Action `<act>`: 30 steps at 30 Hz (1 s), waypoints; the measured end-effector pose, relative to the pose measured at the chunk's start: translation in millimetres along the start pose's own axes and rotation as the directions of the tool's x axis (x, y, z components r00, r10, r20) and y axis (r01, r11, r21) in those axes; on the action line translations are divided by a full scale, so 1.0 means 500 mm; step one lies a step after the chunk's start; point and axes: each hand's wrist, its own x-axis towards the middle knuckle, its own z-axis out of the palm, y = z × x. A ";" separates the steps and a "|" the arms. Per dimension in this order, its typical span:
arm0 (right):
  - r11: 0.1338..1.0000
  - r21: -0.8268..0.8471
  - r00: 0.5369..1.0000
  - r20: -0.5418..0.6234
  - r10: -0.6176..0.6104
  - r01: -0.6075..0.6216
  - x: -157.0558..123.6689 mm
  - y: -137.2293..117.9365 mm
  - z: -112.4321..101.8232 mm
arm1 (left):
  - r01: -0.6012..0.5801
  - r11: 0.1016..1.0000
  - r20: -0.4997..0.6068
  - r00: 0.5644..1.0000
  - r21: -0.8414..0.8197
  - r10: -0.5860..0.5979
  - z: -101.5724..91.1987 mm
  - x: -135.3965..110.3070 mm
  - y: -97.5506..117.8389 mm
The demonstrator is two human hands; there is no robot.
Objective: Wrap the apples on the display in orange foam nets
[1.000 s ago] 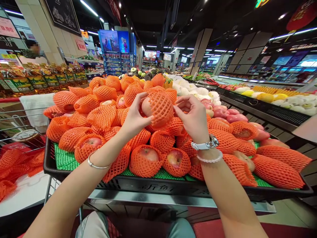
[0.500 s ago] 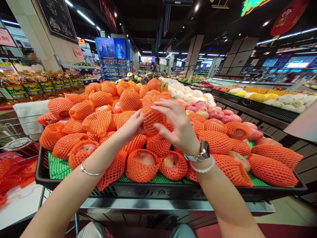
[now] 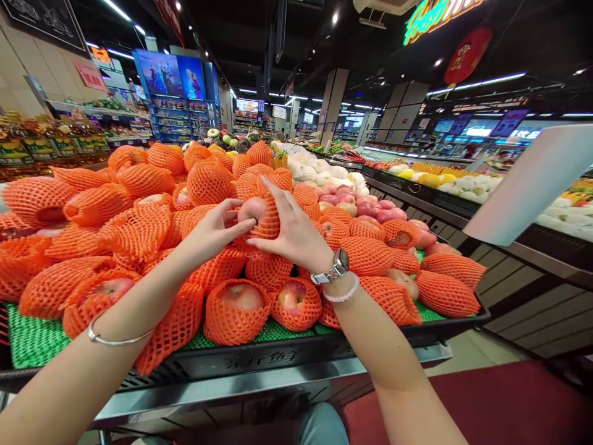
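Apple (image 3: 256,213) in an orange foam net sits atop the piled netted apples (image 3: 139,228), cupped between both hands. Left hand (image 3: 210,230) grips its left side, fingers curled; right hand (image 3: 296,232) wraps its right side. Black display tray (image 3: 259,358) lies beneath.

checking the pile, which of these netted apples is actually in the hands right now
The apple in the middle of the pile, raised between the left hand and right hand; its orange net sleeve is pulled partly back, baring the top. The other apples lie untouched in the black tray.
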 end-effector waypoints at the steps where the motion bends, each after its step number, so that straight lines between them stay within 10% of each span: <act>1: 1.000 0.022 1.000 -0.015 0.003 -0.002 0.000 -0.002 0.000 | -0.014 1.000 0.011 1.000 0.028 0.013 -0.001 -0.001 0.000; 7: 0.998 0.059 0.998 -0.056 0.031 -0.027 -0.003 -0.014 0.009 | -0.105 0.986 0.022 0.994 0.127 0.103 0.001 -0.001 -0.007; 15: 0.969 0.090 0.970 -0.101 -0.219 0.228 0.003 -0.006 -0.009 | -0.136 0.991 0.088 0.987 0.012 0.135 0.009 -0.010 0.005; 23: 0.964 0.265 0.978 -0.193 0.078 -0.024 0.008 0.018 -0.012 | -0.319 0.832 -0.056 0.922 0.454 0.384 0.009 -0.015 -0.018; 30: 0.964 0.267 0.961 -0.268 0.068 0.006 0.004 0.002 0.017 | -0.332 0.834 -0.057 0.917 0.441 0.396 0.012 -0.016 -0.019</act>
